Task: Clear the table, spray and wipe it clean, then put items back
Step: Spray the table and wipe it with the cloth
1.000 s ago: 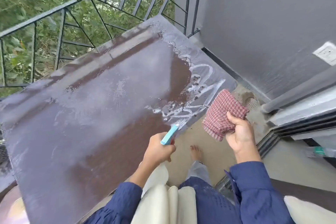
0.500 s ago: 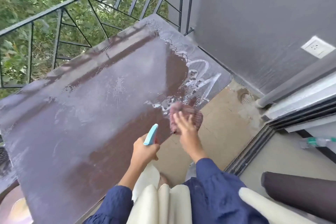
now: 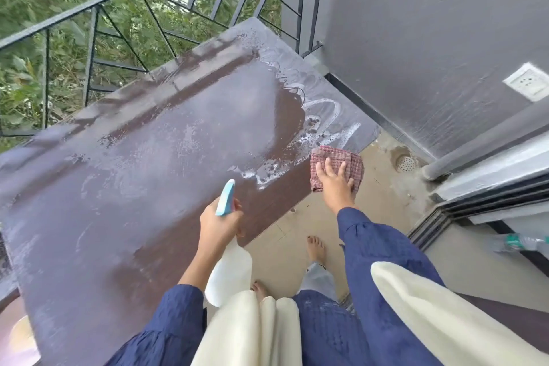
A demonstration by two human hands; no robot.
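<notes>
right hand [image 3: 335, 184] flat, pressing cloth [image 3: 335, 153] at tabletop's [image 3: 148, 187] near edge; soft, limp, so palm it. left hand [image 3: 218, 227] grips bottle [image 3: 228, 273] neck; light, likely slippery.

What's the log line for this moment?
phase: wiping | left hand: grips white spray bottle with blue nozzle | right hand: presses red checked cloth on wet brown table

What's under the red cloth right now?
The edge of the wet table; part of the cloth hangs over the floor. The right hand presses flat on top. The surface beneath is covered.
</notes>
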